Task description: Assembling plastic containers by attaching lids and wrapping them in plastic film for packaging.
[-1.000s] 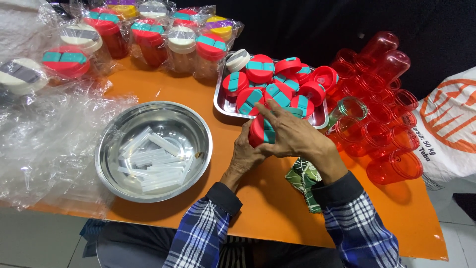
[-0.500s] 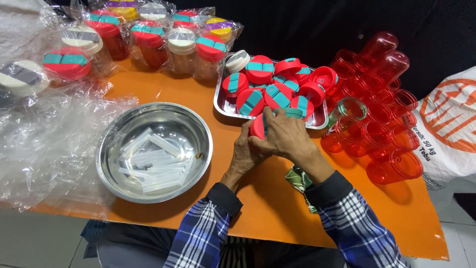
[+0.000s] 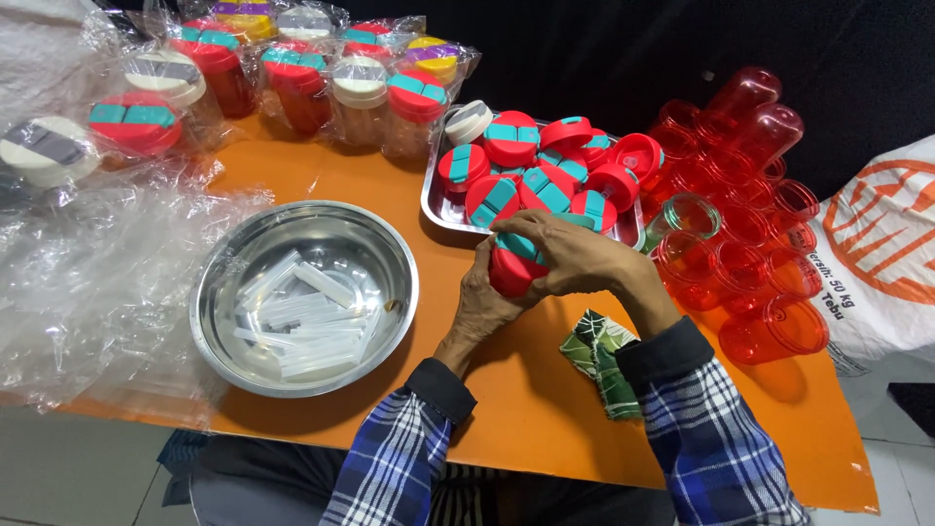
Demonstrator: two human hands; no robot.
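While the steel bowl (image 3: 304, 297) near the worktop's (image 3: 545, 409) front edge holds a loose heap of clear plastic strips (image 3: 302, 321), the metal tray (image 3: 435, 206) toward the back edge is piled with red lids with teal flaps (image 3: 531, 175). Beyond the tray's right side, empty red transparent jars (image 3: 750, 234) lie stacked toward the right edge, and bagged, lidded jars (image 3: 292, 73) line the back left corner. Both my forearms come up from the front edge and meet just in front of the tray. My left hand (image 3: 487, 302) cups one red lid (image 3: 513, 268) from below, and my right hand (image 3: 575, 258) is closed over its top, fingers curled, so both are clamped on it. Crumpled clear plastic wrap (image 3: 88, 282) covers the left edge; bare orange worktop lies between the bowl and my arms, and a folded green patterned cloth (image 3: 599, 356) sits under my right wrist.
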